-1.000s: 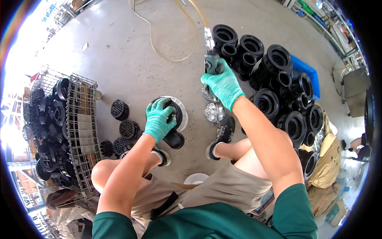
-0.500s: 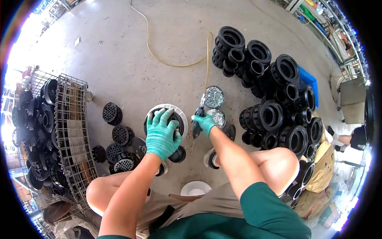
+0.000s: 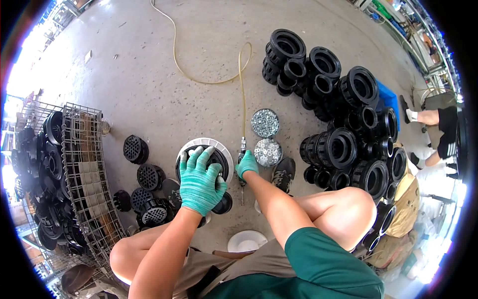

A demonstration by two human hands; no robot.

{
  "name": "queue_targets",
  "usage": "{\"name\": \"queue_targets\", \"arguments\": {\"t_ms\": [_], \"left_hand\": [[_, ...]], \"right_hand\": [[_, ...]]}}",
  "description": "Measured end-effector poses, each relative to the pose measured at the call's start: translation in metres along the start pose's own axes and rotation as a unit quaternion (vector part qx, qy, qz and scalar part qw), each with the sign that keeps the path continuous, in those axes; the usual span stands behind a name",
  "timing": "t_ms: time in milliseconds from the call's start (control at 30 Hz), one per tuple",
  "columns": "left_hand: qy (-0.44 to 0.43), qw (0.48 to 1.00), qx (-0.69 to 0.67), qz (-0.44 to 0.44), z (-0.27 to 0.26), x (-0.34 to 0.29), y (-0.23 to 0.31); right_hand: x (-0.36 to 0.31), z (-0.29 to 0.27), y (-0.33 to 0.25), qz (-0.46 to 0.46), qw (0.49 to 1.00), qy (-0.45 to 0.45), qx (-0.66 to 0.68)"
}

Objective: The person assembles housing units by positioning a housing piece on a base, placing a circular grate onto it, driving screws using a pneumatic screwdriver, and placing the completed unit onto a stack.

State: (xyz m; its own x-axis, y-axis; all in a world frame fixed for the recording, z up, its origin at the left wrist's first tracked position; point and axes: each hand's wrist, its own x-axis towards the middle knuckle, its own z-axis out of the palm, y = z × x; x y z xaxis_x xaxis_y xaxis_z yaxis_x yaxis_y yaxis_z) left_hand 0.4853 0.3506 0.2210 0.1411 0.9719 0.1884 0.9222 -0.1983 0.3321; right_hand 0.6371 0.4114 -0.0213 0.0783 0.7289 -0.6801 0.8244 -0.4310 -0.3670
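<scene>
My left hand (image 3: 201, 182), in a green knit glove, lies over a round black plastic fitting (image 3: 219, 158), fingers draped across its top and thumb bent at its right side. The fitting sits on a white round base (image 3: 230, 164); the hand hides much of both. To the right, my gloved right hand (image 3: 247, 164) is closed around an air screwdriver (image 3: 243, 148), held upright in the picture with its bit toward me. A yellowish hose (image 3: 243, 104) joins its far end. Beside this hand stand a round tin of small metal fasteners (image 3: 265, 123) and another of washer-like pieces (image 3: 268, 152).
Several black threaded fittings (image 3: 343, 144) stand stacked at right, before a blue crate (image 3: 388, 99). Perforated black caps (image 3: 136, 149) lie at left beside a wire cage (image 3: 82, 149) of black parts. A white bowl (image 3: 247, 240) sits between my legs. Another person's legs (image 3: 428, 118) show far right.
My right hand has moved left and slightly nearer with the screwdriver, now closer to the fitting. The hose has shifted left with it. My left hand stays on the fitting.
</scene>
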Motion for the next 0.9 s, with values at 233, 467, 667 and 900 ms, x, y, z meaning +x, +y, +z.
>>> {"name": "queue_targets", "arguments": {"t_ms": [233,467,667,900], "left_hand": [[0.017,1.000,-0.004,-0.004,0.006,-0.001,0.000],[0.005,0.998,-0.004,-0.069,-0.001,0.002,0.000],[-0.316,0.926,0.120,-0.170,-0.060,0.049,0.043],[-0.252,0.950,0.108,-0.149,-0.035,0.037,0.029]], "right_hand": [[-0.025,-0.021,0.010,-0.067,0.996,0.055,0.004],[-0.065,-0.064,0.009,-0.160,0.985,-0.045,0.036],[-0.143,-0.100,-0.004,-0.225,0.972,0.016,0.068],[-0.215,-0.128,-0.003,-0.261,0.949,-0.045,0.171]]}}
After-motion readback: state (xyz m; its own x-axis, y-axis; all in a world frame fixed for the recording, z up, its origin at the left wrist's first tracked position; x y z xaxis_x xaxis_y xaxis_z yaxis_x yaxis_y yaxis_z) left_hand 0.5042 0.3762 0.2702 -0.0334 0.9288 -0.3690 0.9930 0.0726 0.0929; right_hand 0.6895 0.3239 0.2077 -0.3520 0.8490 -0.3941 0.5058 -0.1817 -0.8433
